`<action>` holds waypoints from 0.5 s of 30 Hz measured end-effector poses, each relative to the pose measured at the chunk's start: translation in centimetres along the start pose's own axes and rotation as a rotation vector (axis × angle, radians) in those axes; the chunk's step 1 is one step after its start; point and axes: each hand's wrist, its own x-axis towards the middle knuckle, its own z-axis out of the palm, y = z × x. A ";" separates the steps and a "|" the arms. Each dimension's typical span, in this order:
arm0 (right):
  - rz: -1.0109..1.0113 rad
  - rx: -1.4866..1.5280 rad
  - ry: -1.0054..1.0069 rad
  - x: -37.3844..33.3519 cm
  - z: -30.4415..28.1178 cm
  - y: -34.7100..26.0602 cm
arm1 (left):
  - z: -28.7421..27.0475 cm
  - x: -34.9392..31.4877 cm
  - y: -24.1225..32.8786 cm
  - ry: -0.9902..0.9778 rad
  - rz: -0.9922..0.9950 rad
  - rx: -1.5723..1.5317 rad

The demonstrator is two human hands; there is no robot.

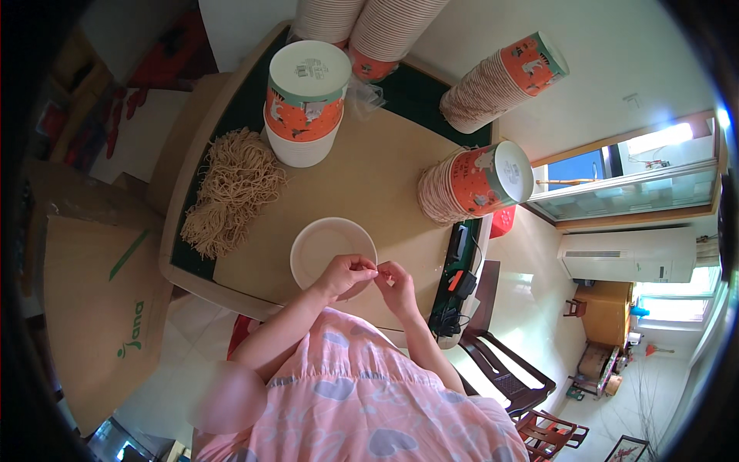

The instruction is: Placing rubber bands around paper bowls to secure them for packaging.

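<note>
My left hand (348, 276) and my right hand (397, 288) meet at the near right rim of a white paper tub (314, 239). The tub stands with its mouth up at the table's near side. Thumb and fingers are pinched together on both hands, the tips almost touching. Whatever lies between them is too small to make out. Further left on the table is a loose heap of tan cords (239, 189). Beyond the tub, an orange and green printed paper tub (304, 115) stands upside down on white ones.
Tall stacks of paper tubs (394, 31) rise at the back. One leaning stack (500, 81) and another stack (469, 181) are on the right. Black adapters with cables (459, 285) lie along the right edge. A cardboard box (104, 300) stands left; a dark chair (508, 373) is right.
</note>
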 end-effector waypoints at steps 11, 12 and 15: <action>-0.005 -0.040 0.161 -0.2 0.6 -0.8 | 0.7 -1.7 1.9 0.149 0.631 0.929; -0.038 -0.049 0.192 -0.2 0.6 -1.0 | 0.7 -1.7 1.9 0.154 0.628 0.941; -0.072 -0.081 0.198 -0.4 0.6 -1.6 | 0.6 -1.8 2.0 0.156 0.679 0.991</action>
